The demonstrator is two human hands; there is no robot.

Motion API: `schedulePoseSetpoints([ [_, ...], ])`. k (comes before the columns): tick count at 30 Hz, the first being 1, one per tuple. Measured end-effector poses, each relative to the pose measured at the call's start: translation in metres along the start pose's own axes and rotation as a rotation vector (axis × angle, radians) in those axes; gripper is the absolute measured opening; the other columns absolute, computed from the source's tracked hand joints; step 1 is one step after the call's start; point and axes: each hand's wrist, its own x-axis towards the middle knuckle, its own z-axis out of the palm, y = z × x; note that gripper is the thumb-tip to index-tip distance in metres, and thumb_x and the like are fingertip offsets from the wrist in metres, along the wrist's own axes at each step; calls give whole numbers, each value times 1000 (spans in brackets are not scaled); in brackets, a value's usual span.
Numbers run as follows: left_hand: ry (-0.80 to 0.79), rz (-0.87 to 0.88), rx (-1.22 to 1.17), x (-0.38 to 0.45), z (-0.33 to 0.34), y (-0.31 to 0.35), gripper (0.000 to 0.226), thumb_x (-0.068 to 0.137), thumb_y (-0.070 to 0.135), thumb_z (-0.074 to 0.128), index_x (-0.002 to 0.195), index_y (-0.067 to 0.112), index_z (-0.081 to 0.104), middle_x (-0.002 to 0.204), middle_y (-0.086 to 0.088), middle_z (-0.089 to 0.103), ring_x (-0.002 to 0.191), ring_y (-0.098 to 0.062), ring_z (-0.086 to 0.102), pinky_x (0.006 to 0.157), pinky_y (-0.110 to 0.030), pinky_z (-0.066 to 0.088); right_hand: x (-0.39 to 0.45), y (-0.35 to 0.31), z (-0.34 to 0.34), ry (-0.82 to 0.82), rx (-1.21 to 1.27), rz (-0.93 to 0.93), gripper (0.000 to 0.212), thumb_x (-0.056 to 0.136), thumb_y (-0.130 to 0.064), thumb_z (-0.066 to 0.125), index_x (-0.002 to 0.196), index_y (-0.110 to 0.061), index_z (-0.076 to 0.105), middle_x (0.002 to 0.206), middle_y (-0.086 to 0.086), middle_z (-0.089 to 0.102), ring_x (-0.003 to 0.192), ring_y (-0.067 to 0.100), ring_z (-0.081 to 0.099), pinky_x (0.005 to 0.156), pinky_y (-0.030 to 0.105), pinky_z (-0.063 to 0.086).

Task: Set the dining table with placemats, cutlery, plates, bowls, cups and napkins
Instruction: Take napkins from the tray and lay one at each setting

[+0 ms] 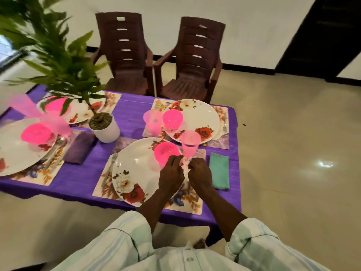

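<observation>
Cup (190, 142), pink translucent plastic, stands on the near placemat (187, 202) beside the plate (136, 167). Left hand (171, 177) and right hand (199, 174) curl at its base; actual grip cannot be confirmed. Judged light, rigid, tip-prone: hold low on the wall.

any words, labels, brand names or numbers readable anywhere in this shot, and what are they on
None: no readable text in the head view.
The plates and placemats carry only flower prints.
The white plant pot, pink cups and green napkin are plain.
The chairs show only pale slots, no lettering.
</observation>
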Motion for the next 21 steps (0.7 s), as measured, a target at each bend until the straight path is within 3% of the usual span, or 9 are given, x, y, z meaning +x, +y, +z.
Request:
schedulePoseSetpoints([
  [4,142,-101,27,-4,-57,-60,38,87,12,50,124,9,59,121,-11,60,102,-30,62,77,-40,55,12,-69,47,-47,-21,-142,20,61,9,65,76,-5,69,77,11,68,74,32,62,64,40,56],
  [8,300,-189,83,-19,-126,-139,40,84,14,43,120,8,61,118,-13,62,107,-31,59,92,-41,50,17,-157,110,-90,-3,-344,17,62,-4,48,69,-7,64,72,10,64,71,33,60,60,38,53],
  [12,418,-355,215,-47,-195,-235,42,75,-2,59,116,3,63,112,-20,62,102,-38,59,90,-41,46,21,-248,182,-162,-37,-489,26,62,-16,37,66,-10,62,71,9,63,69,32,63,59,34,51],
  [15,468,-475,301,-80,-248,-291,47,69,-4,62,116,1,62,111,-21,61,102,-34,54,90,-38,40,14,-323,232,-293,-7,-552,21,62,-15,39,62,-9,59,68,10,60,67,33,62,51,33,45],
  [18,464,-640,317,-121,-297,-334,45,77,3,59,122,3,59,117,-18,60,104,-34,57,90,-41,47,-3,-398,269,-469,37,-630,34,74,-21,33,77,-3,62,84,16,63,77,34,60,56,37,41],
  [21,471,-863,267,-147,-326,-361,45,84,7,57,129,7,53,129,-13,55,115,-30,53,97,-39,44,-13,-446,301,-628,-16,-684,19,89,-9,46,97,0,60,104,20,62,93,38,59,66,37,37],
])
